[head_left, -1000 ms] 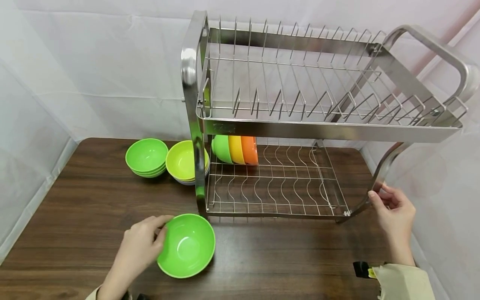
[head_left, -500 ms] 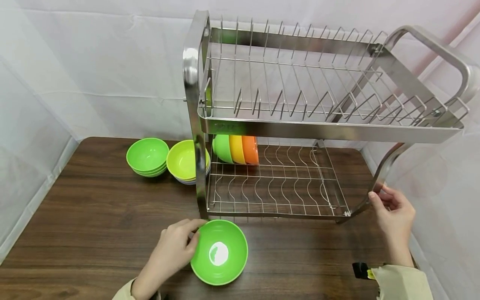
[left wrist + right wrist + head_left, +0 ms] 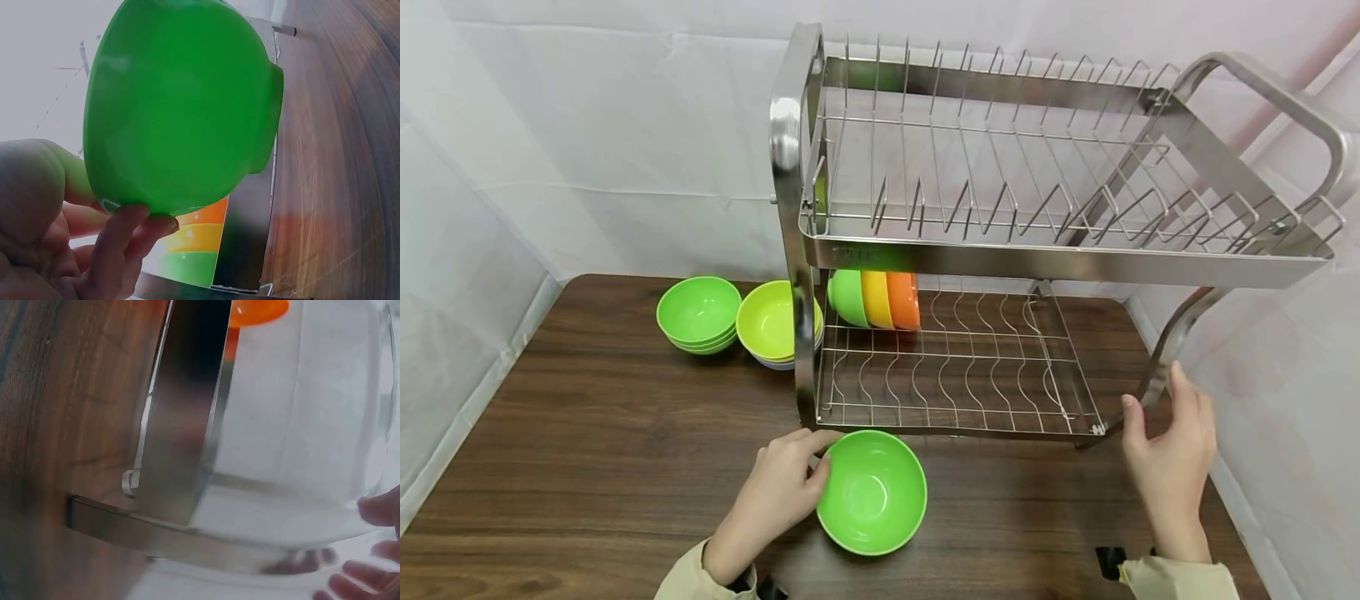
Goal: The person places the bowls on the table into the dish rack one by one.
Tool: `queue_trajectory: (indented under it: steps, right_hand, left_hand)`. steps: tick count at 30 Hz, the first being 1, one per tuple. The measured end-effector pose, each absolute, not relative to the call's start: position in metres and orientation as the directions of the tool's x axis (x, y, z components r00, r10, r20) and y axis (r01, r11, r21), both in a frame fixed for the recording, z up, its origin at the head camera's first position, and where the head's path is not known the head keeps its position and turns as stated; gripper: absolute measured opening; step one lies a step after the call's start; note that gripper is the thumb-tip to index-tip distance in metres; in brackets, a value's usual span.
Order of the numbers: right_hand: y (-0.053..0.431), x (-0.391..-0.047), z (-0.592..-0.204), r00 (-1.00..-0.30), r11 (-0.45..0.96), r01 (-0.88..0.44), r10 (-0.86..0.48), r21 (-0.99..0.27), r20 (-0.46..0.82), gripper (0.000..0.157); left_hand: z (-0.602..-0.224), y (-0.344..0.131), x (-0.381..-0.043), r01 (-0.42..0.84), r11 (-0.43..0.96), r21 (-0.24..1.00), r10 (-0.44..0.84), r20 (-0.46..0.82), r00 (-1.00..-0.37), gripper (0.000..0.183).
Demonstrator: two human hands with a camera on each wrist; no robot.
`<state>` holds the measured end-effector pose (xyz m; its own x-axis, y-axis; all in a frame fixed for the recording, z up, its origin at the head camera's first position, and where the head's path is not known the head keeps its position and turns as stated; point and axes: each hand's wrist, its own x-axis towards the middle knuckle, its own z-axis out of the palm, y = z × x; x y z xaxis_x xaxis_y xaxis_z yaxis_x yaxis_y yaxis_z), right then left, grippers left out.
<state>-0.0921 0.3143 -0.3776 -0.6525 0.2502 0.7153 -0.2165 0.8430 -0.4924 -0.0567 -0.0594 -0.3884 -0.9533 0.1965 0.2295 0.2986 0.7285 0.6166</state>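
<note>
My left hand (image 3: 786, 483) pinches the left rim of a green bowl (image 3: 872, 493), thumb on one side and fingers on the other. The left wrist view shows the bowl's outer wall and foot ring (image 3: 272, 119), held off the wooden table. In front of the rack's right post (image 3: 1167, 346), my right hand (image 3: 1176, 462) has thumb and fingers spread with nothing between them. The right wrist view catches its fingertips apart from the metal post. On the rack's lower shelf, a green bowl (image 3: 847, 297), a yellow bowl (image 3: 876, 300) and an orange bowl (image 3: 904, 302) stand on edge, nested together.
A two-tier metal dish rack (image 3: 1067, 265) stands on the wooden table (image 3: 587, 467). Left of it are a stack of green bowls (image 3: 698, 312) and a stack topped by a yellow-green bowl (image 3: 767, 321), partly behind the left post. White sheeting (image 3: 625, 142) hangs behind.
My left hand has carried the green bowl to the right, in front of the rack. My right hand has let go of the rack's right post and moved slightly left, its fingers spreading.
</note>
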Motion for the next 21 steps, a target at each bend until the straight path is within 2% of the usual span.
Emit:
queue_trajectory:
  steps: [4, 6, 10, 13, 16, 21]
  right_hand:
    - [0.278, -0.081, -0.365, -0.526, 0.806, -0.490, 0.031, -0.333, 0.850, 0.043]
    - [0.257, -0.075, -0.357, -0.472, 0.747, -0.615, -0.095, -0.251, 0.876, 0.046]
    - [0.221, -0.063, -0.350, -0.345, 0.563, -0.822, -0.365, -0.090, 0.865, 0.036]
    - [0.205, -0.055, -0.357, -0.300, 0.451, -0.892, -0.535, -0.033, 0.789, 0.033]
    - [0.194, -0.047, -0.369, -0.301, 0.389, -0.921, -0.669, -0.024, 0.679, 0.033]
    - [0.183, -0.037, -0.387, -0.309, 0.353, -0.935, -0.788, -0.020, 0.532, 0.034]
  left_hand:
    - [-0.389, -0.057, -0.059, 0.297, 0.724, 0.622, 0.196, 0.228, -0.954, 0.025]
    - [-0.389, -0.056, -0.060, 0.300, 0.720, 0.626, 0.199, 0.228, -0.953, 0.025]
    - [-0.387, -0.054, -0.063, 0.311, 0.708, 0.634, 0.213, 0.228, -0.950, 0.025]
    - [-0.386, -0.052, -0.064, 0.323, 0.703, 0.634, 0.223, 0.235, -0.946, 0.027]
    - [-0.385, -0.051, -0.066, 0.339, 0.701, 0.628, 0.232, 0.249, -0.940, 0.028]
    - [-0.385, -0.051, -0.067, 0.358, 0.699, 0.619, 0.249, 0.258, -0.933, 0.025]
